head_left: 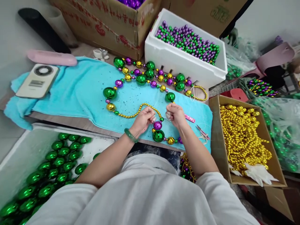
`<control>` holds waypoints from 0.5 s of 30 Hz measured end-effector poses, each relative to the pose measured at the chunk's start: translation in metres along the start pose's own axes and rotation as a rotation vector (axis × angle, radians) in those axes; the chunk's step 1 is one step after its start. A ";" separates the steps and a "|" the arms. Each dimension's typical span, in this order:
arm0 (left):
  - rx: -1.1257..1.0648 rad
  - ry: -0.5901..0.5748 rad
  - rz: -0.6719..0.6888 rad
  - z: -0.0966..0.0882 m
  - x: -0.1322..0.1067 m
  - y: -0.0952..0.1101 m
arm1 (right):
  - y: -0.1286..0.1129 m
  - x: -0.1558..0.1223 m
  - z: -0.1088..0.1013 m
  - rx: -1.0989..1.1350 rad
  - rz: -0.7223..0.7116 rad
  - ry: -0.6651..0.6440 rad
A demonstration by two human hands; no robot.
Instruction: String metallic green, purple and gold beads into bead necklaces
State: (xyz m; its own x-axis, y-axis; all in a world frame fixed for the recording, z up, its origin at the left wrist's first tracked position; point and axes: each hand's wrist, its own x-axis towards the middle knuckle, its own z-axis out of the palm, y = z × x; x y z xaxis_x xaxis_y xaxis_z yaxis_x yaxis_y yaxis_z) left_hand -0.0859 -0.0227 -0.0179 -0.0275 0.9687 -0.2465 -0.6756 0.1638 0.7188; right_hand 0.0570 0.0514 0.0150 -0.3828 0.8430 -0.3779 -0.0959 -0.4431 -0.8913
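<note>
A bead necklace (141,80) of green, gold and purple balls lies in a loop on the turquoise towel (77,84). My left hand (145,118), with a green bangle on its wrist, is closed in a pinch beside the strand of small gold beads (131,116). My right hand (174,113) is closed too, a short way to the right, below a large green ball. Thin clear thread seems to run between the hands; its ends are hidden by the fingers. Just under my left hand rest a purple ball (157,125) and a green ball (158,136).
A white foam box (185,59) of purple and green beads stands behind. At right is a cardboard box (226,150) of gold bead strands. Green balls (58,161) fill a tray at lower left. Small scissors (202,132), a pink cutter (189,118) and a phone (37,81) lie on the towel.
</note>
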 end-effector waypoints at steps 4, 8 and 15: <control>0.081 -0.051 0.027 0.011 -0.002 0.014 | -0.016 -0.005 -0.002 -0.028 -0.067 -0.009; 0.182 -0.126 0.150 0.017 0.003 0.024 | -0.024 -0.003 -0.007 -0.025 -0.135 -0.058; 0.216 -0.042 0.017 0.005 0.012 -0.011 | 0.010 0.013 -0.023 0.017 0.030 0.060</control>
State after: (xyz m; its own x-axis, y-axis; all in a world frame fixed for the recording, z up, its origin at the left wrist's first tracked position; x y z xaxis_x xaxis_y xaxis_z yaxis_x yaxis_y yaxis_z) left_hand -0.0750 -0.0118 -0.0257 -0.0037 0.9779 -0.2092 -0.5019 0.1792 0.8462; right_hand 0.0721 0.0646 -0.0042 -0.3296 0.8459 -0.4193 -0.1007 -0.4731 -0.8752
